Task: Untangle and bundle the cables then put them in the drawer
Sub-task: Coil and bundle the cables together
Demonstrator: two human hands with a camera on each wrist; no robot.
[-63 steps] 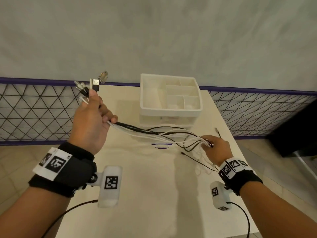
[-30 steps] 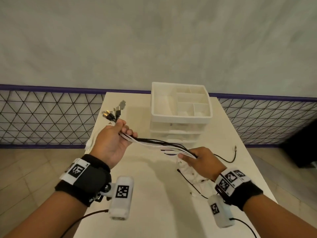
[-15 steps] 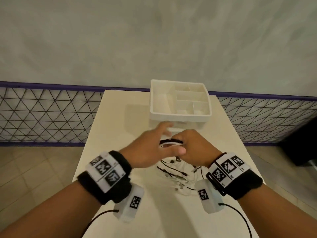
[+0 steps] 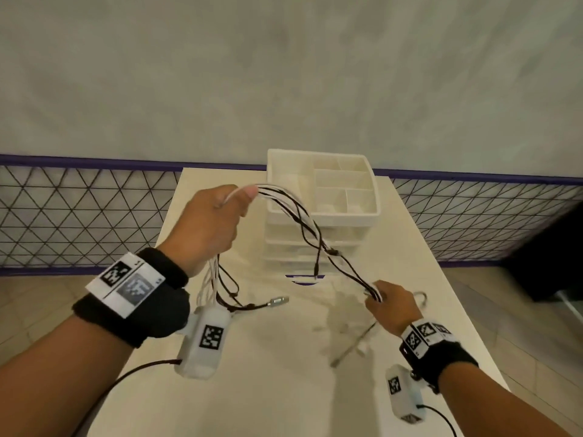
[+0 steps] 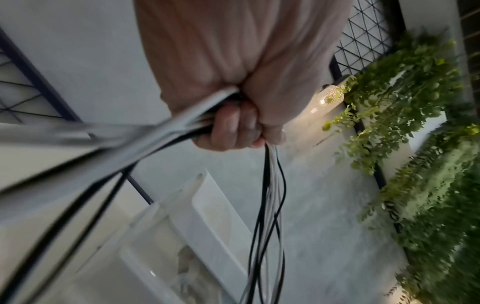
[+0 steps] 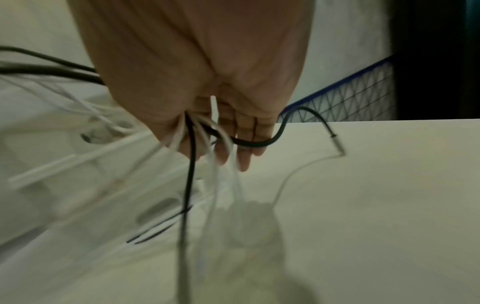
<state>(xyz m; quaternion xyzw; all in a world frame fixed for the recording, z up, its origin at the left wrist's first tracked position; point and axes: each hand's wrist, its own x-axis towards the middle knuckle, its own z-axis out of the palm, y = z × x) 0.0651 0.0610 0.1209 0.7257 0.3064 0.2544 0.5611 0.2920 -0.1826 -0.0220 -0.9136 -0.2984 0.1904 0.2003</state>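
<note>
Fingers (image 5: 233,127) of both hands clench the cables (image 4: 303,216) above the counter (image 4: 284,389) (black and white); bundling unfinished, drawer unit (image 4: 321,212) awaits.

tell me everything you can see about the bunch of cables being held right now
The cables are a bunch of thin black and white cords with a smooth plastic look. The left hand grips them in a raised fist; from there they arc down to the right hand, which holds them lower, just above the table. Short ends with small plugs hang below the left hand; longer tails trail from the right hand onto the table. The strands cross loosely and are not tied. They pass in front of the white drawer unit.
</note>
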